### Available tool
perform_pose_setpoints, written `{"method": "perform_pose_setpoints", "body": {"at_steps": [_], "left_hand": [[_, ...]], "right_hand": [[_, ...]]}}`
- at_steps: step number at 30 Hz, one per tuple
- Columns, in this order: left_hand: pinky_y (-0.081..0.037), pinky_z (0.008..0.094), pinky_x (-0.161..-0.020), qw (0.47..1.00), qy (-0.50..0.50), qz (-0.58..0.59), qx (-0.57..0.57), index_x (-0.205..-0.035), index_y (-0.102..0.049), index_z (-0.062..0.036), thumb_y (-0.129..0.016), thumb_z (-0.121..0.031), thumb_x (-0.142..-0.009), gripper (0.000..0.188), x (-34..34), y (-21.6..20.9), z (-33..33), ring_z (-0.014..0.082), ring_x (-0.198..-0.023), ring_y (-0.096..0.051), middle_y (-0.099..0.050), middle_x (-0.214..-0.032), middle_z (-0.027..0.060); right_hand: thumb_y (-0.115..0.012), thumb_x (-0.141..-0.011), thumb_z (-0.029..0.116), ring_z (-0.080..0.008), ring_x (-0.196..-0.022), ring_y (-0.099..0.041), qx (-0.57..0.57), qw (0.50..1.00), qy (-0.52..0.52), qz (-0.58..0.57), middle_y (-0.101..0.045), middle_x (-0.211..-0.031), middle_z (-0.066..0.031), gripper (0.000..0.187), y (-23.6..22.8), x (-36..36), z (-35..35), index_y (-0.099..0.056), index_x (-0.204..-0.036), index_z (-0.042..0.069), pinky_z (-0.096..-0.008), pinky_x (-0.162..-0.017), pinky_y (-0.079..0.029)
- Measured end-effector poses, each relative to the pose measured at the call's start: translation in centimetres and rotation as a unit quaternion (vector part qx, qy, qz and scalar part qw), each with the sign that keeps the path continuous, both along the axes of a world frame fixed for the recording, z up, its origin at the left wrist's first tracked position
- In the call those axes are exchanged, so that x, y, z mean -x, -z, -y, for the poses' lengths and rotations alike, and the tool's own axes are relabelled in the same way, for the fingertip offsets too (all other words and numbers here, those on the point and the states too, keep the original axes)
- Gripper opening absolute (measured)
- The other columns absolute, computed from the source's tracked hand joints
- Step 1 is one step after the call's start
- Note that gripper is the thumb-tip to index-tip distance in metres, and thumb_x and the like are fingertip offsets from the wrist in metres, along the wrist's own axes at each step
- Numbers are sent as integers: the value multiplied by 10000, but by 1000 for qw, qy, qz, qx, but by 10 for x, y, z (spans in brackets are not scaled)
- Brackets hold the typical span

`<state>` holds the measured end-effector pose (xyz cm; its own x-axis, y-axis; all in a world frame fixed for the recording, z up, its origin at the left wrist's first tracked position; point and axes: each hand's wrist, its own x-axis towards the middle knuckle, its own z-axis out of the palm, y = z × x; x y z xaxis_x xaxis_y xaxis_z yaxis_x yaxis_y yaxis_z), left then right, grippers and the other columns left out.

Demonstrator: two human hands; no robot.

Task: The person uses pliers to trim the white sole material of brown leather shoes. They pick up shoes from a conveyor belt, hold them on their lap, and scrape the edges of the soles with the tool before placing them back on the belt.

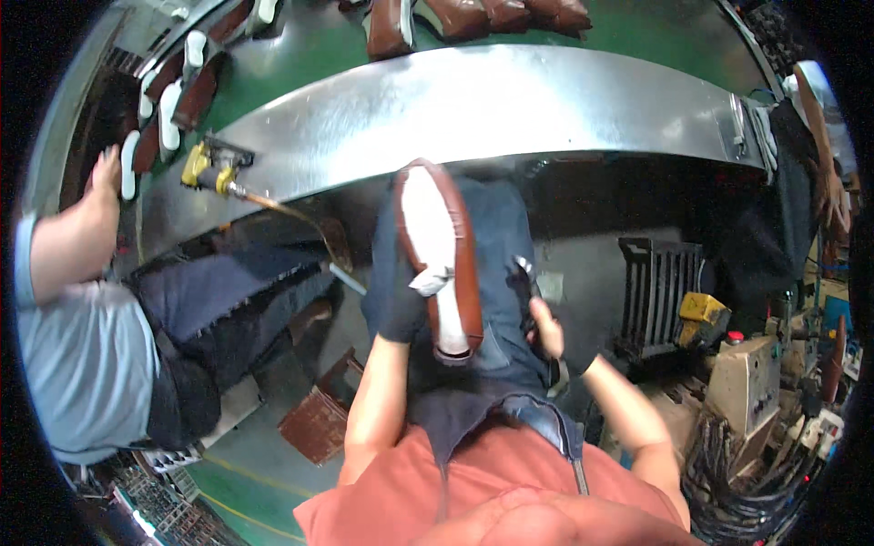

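Brown shoe [448, 259], sole up, lies over the seated worker's lap, its long axis running away from the body, the far end tipped slightly to the left. The left hand [401, 308], in a dark glove, is the nearer of the two, set against the shoe's left flank toward the narrower near end; its fingers are lost behind the shoe and against dark trousers [503, 223], so how firmly they close cannot be told. Off to the right, apart from the shoe, the right hand [547, 333] wraps around a dark tool [525, 282] with a shiny metal head, which points away from the worker; blur hides the tool's exact kind. By count: one shoe at the lap, with one crumpled white flap [432, 280] across its pale sole; one tool in hand; one yellow air tool [209, 173] on the near left of the metal-edged bench [546, 100]. Beyond the metal strip lie at least four brown shoes [390, 29], partly cut off by the frame. At far left, at least five white soles [169, 118] show among brown uppers, and one co-worker's hand [106, 170] rests just beside the nearest. One brown stool [314, 423] stands on the floor, left of the worker.
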<state>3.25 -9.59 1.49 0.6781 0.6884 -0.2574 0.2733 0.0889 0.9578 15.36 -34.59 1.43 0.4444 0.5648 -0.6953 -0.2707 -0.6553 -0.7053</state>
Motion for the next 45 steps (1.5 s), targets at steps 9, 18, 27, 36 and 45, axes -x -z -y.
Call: {"method": "perform_pose_setpoints", "body": {"at_steps": [9,18,27,36,45], "left_hand": [[-476,289,-817,994,33,-65,-82,-1191,-509,-17,-626,-207,-850,408,-116,-103,-363,173,-938,-585,-600,-1059,82],[-401,348,-970,860,214,-3,-463,-1336,-391,-15,-724,-427,-725,809,-433,-61,-195,317,-1134,-532,-539,-1206,247],[-377,472,-961,652,157,4,-742,-1289,-412,-32,-557,-190,-793,541,-465,-10,-198,385,-1109,-504,-518,-1192,232],[-368,386,-1004,785,98,-278,-544,-1404,-169,51,-598,-545,-754,981,-500,-47,-141,373,-1217,-438,-367,-1364,262],[-378,428,-996,896,58,-188,-397,-1324,-280,47,-658,-394,-734,828,-487,-36,-148,407,-1205,-422,-379,-1314,278]], "right_hand": [[-443,-932,482,-127,-521,-558,-13,995,88,-53,-551,-624,-43,501,45,-32,-56,-561,-824,7,-279,-498,-444],[-405,-952,207,-300,-991,-558,-76,984,-89,133,-520,-1197,-206,447,41,-91,-109,-385,-1369,47,-402,-874,-434],[-460,-898,152,-386,-1291,-341,-150,973,-27,172,-384,-1371,-248,461,51,-74,-101,-417,-1330,-3,-411,-1081,-249],[-447,-932,218,-290,-981,-451,-148,973,-17,175,-463,-1116,-189,410,62,-61,-79,-463,-1269,-15,-360,-864,-346],[-422,-970,330,-88,-573,-514,-134,985,34,99,-484,-751,-24,426,73,-58,-60,-429,-1287,45,-252,-498,-482]]}}
